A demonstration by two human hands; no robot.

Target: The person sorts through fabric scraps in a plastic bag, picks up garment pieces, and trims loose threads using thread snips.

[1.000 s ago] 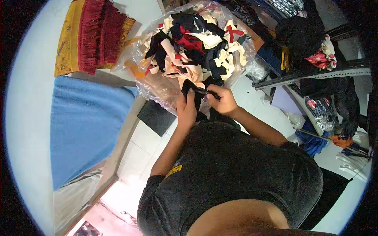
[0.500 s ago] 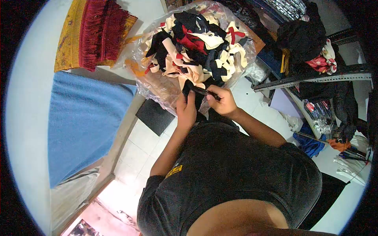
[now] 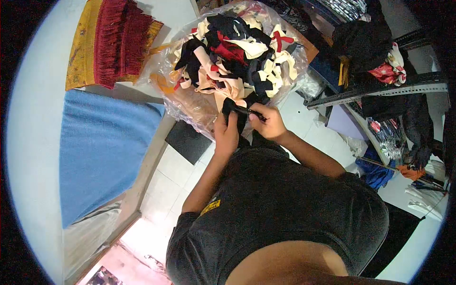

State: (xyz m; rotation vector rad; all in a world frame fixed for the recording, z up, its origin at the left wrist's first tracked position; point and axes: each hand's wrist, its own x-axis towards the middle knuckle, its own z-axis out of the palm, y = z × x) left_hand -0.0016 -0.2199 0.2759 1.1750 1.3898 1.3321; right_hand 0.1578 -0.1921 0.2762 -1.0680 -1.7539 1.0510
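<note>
1. Little has moved since the earlier frame: the tip of the black cloth (image 3: 228,105) looks more bunched above the left hand (image 3: 226,133), while the right hand (image 3: 270,124) keeps nearly the same place.
2. Near the centre of the frame, the black cloth lies between the hands, at the lower edge of the scraps (image 3: 249,48). Whether it touches them is hard to tell.
3. On the left, the fingers are pinched together on the cloth, with the thumb uppermost. On the right, the fingers are curled closely round a black tool (image 3: 257,114), whose end points leftward at the cloth. Dark against dark, its exact kind and any gap at its end cannot be made out.
4. Around the scraps, the clear bag (image 3: 187,108) spreads across the upper middle of the frame, its crumpled side just beside the left hand.
5. Judged from this pose, the tool's end could nick the left thumb, since it sits so near and blends with the cloth.
6. A loose pinch could let the cloth slip or fold under the tool; a tug at the soft bag could spill scraps on the floor (image 3: 168,175).
</note>
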